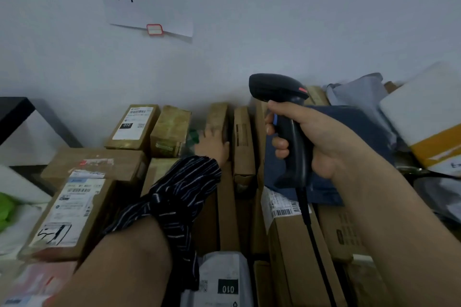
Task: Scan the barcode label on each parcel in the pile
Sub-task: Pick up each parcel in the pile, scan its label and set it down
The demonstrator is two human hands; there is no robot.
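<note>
The right hand (314, 137) has its fingers (280, 144) clamped round the handle of the black scanner (279, 90), raised above the parcel pile (227, 207), its head close to the wall (299, 20); the left hand (214, 145) lies on a narrow upright box (218, 114) at the pile's back edge, too blurred to tell whether its fingers grip; the boxes stand packed edge to edge; a barcode label (282, 207) faces up just beneath the scanner.

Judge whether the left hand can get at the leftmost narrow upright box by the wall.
Probably yes: the left hand lies against that narrow upright box, with nothing between them. The neighbouring box stands close, so gripping its sides may be tight.
</note>
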